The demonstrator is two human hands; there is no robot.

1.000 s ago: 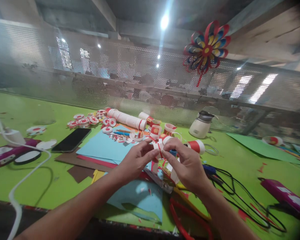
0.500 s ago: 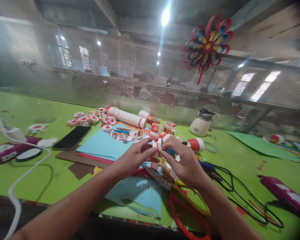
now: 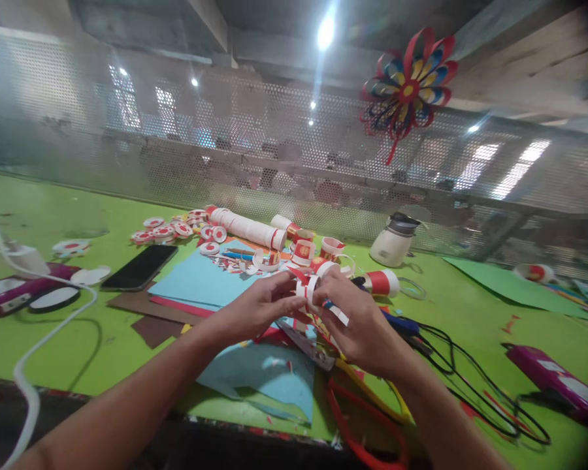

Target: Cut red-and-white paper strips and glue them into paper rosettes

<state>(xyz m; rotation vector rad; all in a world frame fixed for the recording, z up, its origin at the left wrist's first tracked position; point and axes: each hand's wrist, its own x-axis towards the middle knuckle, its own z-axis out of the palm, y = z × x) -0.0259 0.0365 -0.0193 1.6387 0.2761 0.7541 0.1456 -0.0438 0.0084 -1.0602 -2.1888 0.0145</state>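
Observation:
A small white paper ring (image 3: 304,287) with red marks is pinched between my two hands above the middle of the table. My left hand (image 3: 262,301) grips its left side with thumb and fingers. On the opposite side my right hand (image 3: 355,320) has its fingers bent round the ring, partly hiding it. Beneath the hands lie large scissors (image 3: 310,349) with red and yellow handles, on cut light-blue paper (image 3: 269,378). Just beyond are red-and-white paper cup pieces (image 3: 304,252) and a long stack of white cups (image 3: 249,226).
Several red-dotted white discs (image 3: 163,233) sit at the back left, near a black phone (image 3: 140,267). Purple devices lie on both sides, the right one (image 3: 553,375) beside black cables (image 3: 451,356). A cream jug (image 3: 392,241) stands before the perforated screen (image 3: 294,176).
My right hand has turned around the ring, its fingers now curled lower and further over it. My left hand keeps its hold, nearly still.

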